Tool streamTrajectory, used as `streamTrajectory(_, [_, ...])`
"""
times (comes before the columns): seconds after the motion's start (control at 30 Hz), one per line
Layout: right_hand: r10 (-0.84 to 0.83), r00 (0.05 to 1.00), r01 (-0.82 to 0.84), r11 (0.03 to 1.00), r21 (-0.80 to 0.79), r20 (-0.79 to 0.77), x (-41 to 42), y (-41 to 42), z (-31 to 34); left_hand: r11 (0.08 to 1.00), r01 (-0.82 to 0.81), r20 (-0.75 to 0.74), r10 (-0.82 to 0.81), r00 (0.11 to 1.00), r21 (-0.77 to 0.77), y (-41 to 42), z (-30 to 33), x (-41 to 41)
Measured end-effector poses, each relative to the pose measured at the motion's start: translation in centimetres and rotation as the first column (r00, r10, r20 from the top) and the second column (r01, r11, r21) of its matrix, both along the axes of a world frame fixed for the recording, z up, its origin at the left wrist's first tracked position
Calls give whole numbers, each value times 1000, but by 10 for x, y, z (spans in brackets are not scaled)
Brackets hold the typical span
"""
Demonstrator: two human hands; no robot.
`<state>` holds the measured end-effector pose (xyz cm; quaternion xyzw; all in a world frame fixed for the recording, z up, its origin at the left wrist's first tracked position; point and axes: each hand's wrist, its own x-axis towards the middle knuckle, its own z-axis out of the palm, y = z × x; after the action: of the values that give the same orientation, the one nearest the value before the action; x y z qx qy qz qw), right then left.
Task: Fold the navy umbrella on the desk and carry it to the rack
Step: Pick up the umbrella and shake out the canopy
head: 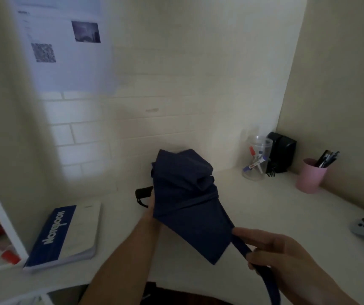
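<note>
Left of the umbrella lies a book reading "Notebook"; right of it, a jar of markers, a pink cup of pens. The right hand pinches its strap; the left hand's fingers are hidden

A white desk fills a corner between a cream wall of painted brick and a plain cream side wall. A printed sheet with 2 small photos hangs on the brick wall at upper left. A white panel stands at the left edge. Soft, dim light brightens the bricks at lower left, beside that panel.
</note>
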<state>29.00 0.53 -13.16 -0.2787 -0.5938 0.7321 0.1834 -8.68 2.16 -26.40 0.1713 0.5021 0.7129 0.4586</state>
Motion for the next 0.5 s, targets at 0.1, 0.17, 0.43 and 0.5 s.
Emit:
streamTrajectory(0.1, [-33, 994, 34, 999, -13, 105, -3, 6, -31, 985, -78, -8, 77, 997, -152, -17, 25, 8])
streamTrajectory(0.17, [-88, 985, 89, 996, -2, 151, -8, 7, -42, 979, -134, 20, 139, 990, -157, -31, 42, 23])
streamTrajectory(0.43, [-122, 972, 119, 993, 29, 199, -28, -6, -65, 707, -641, -933, -357, 40, -298, -95, 71, 30])
streamTrajectory(0.5, [-110, 972, 104, 994, 41, 207, -34, -15, -68, 685, -697, -897, -420, -141, -211, -115, 79, 31])
